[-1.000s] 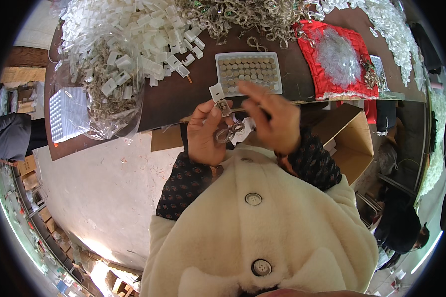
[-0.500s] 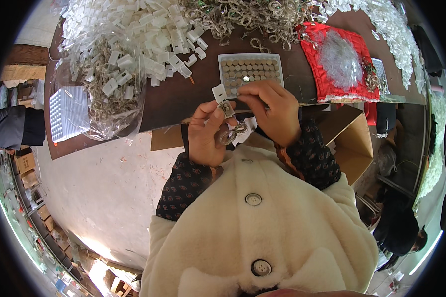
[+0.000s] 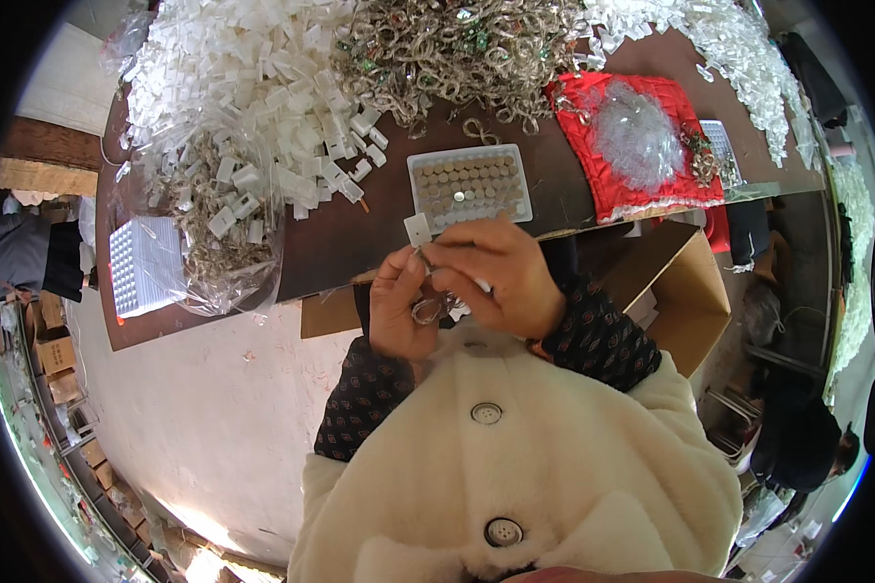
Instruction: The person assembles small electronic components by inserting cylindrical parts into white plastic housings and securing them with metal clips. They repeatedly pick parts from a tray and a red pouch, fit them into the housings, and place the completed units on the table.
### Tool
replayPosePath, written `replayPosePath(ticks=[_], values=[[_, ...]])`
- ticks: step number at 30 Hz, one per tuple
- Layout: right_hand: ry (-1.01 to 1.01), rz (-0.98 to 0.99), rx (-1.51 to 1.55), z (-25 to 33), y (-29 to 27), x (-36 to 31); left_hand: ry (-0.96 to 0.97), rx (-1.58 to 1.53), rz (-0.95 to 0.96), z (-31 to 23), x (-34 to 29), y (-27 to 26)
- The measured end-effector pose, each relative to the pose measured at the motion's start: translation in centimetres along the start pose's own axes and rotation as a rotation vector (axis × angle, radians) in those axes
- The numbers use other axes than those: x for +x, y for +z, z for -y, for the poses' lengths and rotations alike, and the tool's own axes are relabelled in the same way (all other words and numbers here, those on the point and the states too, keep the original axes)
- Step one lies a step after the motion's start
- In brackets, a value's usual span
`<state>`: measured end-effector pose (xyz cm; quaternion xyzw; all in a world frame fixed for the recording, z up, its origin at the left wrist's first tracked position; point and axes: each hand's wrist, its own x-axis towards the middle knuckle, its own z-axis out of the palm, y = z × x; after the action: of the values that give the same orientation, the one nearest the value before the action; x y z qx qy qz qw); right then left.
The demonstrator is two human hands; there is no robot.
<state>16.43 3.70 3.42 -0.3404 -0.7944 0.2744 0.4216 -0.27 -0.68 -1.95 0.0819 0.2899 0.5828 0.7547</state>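
Between my two hands is a small white battery box with its flat lid (image 3: 417, 229) standing up above the fingertips. The body of the box is mostly covered by my fingers. My left hand (image 3: 401, 306) is closed round it from the left. My right hand (image 3: 501, 272) is bent over it from the right, thumb and fingers pinched against the box; whether a cell is between them is hidden. A coil of thin clear wire (image 3: 428, 309) hangs below, against my left palm. Just beyond my hands lies a plastic tray (image 3: 523, 209) with rows of button cells (image 3: 472, 175), one of them shiny.
White battery boxes (image 3: 262, 73) are heaped at the far left, beside coiled light strings (image 3: 447, 53). A clear bag (image 3: 228, 219) and white blister trays (image 3: 146, 267) lie left. Clear strands (image 3: 640, 131) sit on red cloth (image 3: 593, 185). A cardboard box (image 3: 685, 296) stands below the table edge.
My right hand has come in from beside the tray to meet the box at my left fingertips. The box's open inside is now covered by fingers. The whole view has shifted slightly.
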Motion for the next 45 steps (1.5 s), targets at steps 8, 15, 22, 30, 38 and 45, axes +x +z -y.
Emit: replayPosePath(ticks=[8,15,22,30,38,45], values=[[0.457,-0.099,0.537,0.4,-0.3,0.2,-0.021,0.025,0.075,-0.2,-0.7,1.3],[0.562,-0.021,0.694,0.5,-0.7,0.6,-0.089,-0.03,0.256,-0.4,-0.6,1.4],[-0.057,-0.024,0.42,-0.2,-0.5,0.5,-0.105,-0.02,0.258,-0.8,-1.0,2.3],[-0.133,-0.148,0.389,-0.4,0.8,0.2,-0.124,-0.092,0.196,0.4,-1.2,1.5],[-0.181,-0.114,0.097,-1.5,-1.2,-2.3,-0.131,0.009,0.11,0.8,-0.5,2.1],[0.412,-0.447,-0.512,-7.3,-10.4,-5.7,-0.094,0.322,0.081,1.1,0.1,2.0]])
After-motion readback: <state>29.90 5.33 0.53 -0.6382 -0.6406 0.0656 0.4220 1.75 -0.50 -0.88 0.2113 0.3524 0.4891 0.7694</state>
